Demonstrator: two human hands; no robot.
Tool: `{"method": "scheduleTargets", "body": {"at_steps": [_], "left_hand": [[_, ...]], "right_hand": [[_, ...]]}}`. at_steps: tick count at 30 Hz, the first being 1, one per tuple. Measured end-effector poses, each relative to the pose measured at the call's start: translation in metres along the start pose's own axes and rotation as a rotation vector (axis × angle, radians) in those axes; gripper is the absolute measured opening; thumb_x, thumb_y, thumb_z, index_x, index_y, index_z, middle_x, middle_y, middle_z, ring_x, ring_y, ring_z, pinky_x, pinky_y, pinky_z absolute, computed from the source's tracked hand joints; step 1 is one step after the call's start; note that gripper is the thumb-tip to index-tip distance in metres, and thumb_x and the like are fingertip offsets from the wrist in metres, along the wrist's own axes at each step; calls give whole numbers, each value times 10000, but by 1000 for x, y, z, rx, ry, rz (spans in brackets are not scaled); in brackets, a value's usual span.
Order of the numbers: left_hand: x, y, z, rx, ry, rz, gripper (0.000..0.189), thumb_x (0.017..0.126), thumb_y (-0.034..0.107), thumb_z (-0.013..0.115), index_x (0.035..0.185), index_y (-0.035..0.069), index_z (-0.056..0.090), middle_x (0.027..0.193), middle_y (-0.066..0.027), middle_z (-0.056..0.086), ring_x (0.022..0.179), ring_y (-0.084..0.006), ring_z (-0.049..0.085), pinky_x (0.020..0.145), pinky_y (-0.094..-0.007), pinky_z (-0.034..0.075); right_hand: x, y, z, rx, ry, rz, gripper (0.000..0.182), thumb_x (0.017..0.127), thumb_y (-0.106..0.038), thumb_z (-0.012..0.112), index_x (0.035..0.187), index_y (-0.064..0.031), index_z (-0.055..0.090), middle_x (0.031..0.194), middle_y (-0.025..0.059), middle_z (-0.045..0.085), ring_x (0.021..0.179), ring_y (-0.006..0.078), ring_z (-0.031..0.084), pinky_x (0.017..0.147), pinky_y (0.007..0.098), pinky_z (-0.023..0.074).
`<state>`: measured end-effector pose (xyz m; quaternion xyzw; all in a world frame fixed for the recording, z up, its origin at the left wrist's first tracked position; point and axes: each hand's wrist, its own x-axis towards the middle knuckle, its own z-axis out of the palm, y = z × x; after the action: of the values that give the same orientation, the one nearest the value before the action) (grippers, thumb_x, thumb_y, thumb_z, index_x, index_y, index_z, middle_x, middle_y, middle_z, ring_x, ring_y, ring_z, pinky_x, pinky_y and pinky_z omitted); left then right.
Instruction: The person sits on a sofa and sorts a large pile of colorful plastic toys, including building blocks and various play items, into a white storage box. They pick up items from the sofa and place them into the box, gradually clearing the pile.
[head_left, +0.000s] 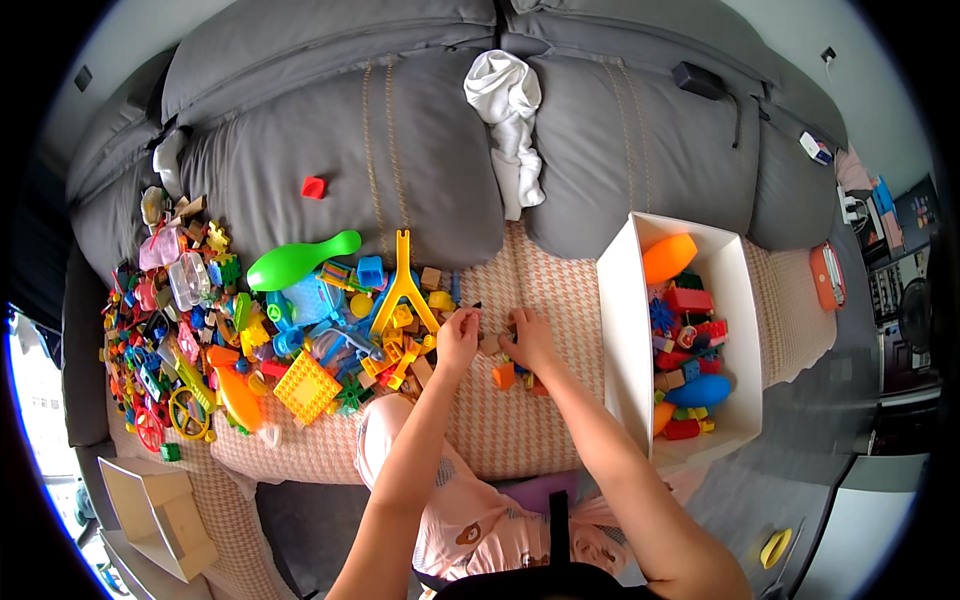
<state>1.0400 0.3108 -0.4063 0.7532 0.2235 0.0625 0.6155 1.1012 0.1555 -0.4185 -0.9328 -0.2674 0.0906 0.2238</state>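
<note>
My left hand (459, 337) has its fingers pinched together around a small dark piece (478, 305), of which just the tip shows. Close beside it, my right hand (531, 341) bends over a few small blocks on the checked sofa cover; its fingertips are partly hidden. A wooden block (490, 345) lies between the hands, near my right thumb. Just below sits an orange block (504, 376), with other small pieces partly under my right wrist. To the left of my left hand spreads a big toy pile, with a yellow Y-shaped piece (405, 289) on top.
A white box (626, 337) holding toys stands at right. In the pile lie a green toy bowling pin (300, 262) and a yellow studded plate (307, 387). A red block (313, 187) and white cloth (510, 112) rest on the grey sofa cushions. An open-topped box (157, 517) is lower left.
</note>
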Motion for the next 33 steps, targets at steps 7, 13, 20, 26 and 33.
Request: {"method": "scheduleTargets", "body": {"at_steps": [7, 13, 20, 26, 33], "left_hand": [[-21, -6, 10, 383, -58, 420, 227, 795, 102, 564, 1013, 62, 617, 923, -122, 615, 856, -302, 573, 757, -374, 476], [-60, 0, 14, 762, -326, 516, 433, 702, 91, 630, 1127, 143, 560, 1163, -73, 510, 1090, -285, 453, 928, -414, 380], [-69, -10, 27, 245, 32, 116, 317, 826, 177, 610, 1098, 43, 516, 859, -76, 561, 764, -195, 541, 680, -328, 459], [-67, 73, 85, -533, -122, -103, 396, 911, 237, 522, 1241, 46, 413, 971, -71, 557, 818, -131, 543, 689, -286, 469], [-98, 174, 130, -534, -537, 86, 521, 939, 258, 470, 1384, 97, 254, 1312, -136, 424, 1070, -215, 528, 885, -333, 442]], "right_hand": [[-59, -11, 5, 75, 102, -75, 426, 713, -198, 653, 1070, -20, 504, 1045, 146, 525, 957, 338, 519, 799, 426, 444], [-88, -5, 9, 181, 60, -34, 340, 732, -117, 630, 1043, -4, 551, 988, 159, 570, 925, 310, 559, 768, 388, 473], [-107, 11, -16, 859, 255, 427, 331, 822, -131, 642, 1111, 10, 562, 919, 65, 629, 793, 114, 603, 659, 252, 482], [-133, -29, -131, 996, 621, 96, 374, 857, -81, 601, 1199, 14, 483, 1007, 114, 607, 896, 136, 612, 729, 239, 489], [-143, 31, -161, 147, 798, 292, 830, 762, -194, 667, 1379, 23, 157, 1294, 301, 373, 1199, 414, 384, 973, 429, 342]]}}
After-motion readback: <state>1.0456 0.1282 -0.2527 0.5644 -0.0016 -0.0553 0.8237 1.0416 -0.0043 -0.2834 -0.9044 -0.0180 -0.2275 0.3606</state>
